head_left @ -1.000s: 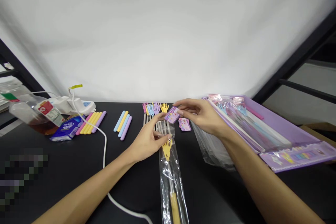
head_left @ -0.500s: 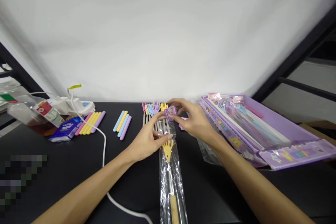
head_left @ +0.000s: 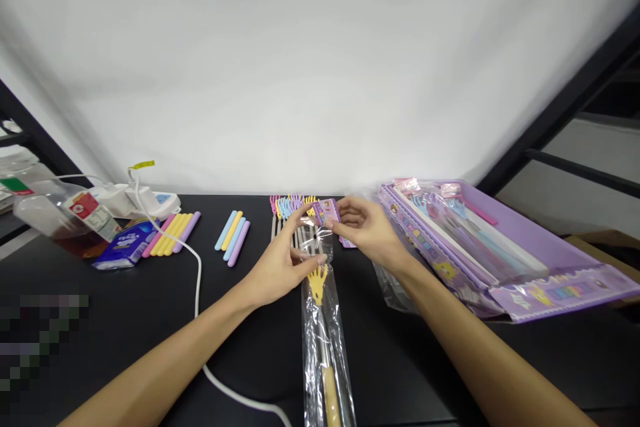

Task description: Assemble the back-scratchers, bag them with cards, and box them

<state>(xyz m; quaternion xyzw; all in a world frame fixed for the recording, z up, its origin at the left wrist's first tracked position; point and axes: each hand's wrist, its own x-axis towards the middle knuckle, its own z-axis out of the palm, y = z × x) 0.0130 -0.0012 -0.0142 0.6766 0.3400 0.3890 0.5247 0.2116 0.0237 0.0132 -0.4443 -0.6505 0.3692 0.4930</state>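
Observation:
My left hand [head_left: 275,267] is closed on the upper end of a clear plastic bag [head_left: 311,360], thumb in front. Inside the bag lies a back scratcher with a yellow hand-shaped head [head_left: 317,285], a metal rod and a yellow handle [head_left: 331,395]. My right hand [head_left: 373,230] pinches a small purple printed card [head_left: 327,211] at the bag's top edge; my left index fingertip is close to the card's left side. Under my right hand more purple cards [head_left: 346,242] lie on the table, partly hidden.
Several hand-shaped scratcher heads [head_left: 296,201] on rods lie behind my hands. Left are pastel handles [head_left: 233,237], more handles [head_left: 171,233], a white cable [head_left: 199,280], a blue packet [head_left: 126,245] and a bottle [head_left: 65,217]. A purple display box [head_left: 520,227] holding bagged scratchers stands right.
The card has shifted slightly right and up and shows more of its face. My right fingers have moved to its right edge. The bag has slid slightly left.

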